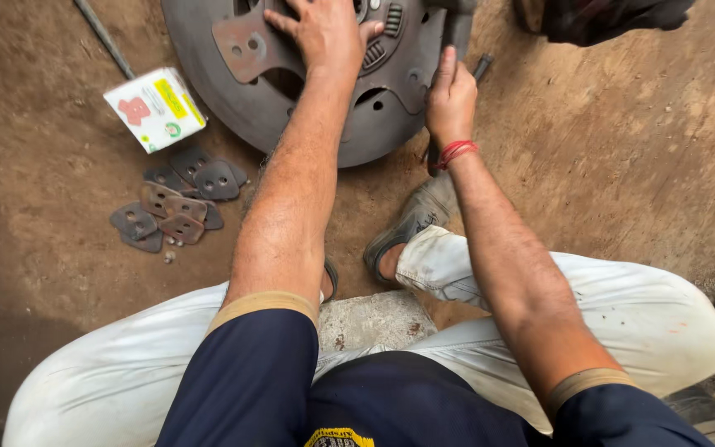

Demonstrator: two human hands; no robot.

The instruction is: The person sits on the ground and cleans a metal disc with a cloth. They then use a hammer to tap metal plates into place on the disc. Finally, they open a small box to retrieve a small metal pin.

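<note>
My left hand (324, 33) is pressing flat, fingers spread, on the clutch disc (291, 91), its top cut off; my right hand (450, 99) is gripping a half-hidden tool (480, 68). Roughly nine plates (177, 205) are lying left of my left hand.

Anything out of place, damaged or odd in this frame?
Nothing is plainly damaged. The small metal plates lie in a loose, overlapping heap on the bare dirt beside a small box lying tilted. The left hand presses on the clutch disc; the right hand grips a tool at its rim.
</note>
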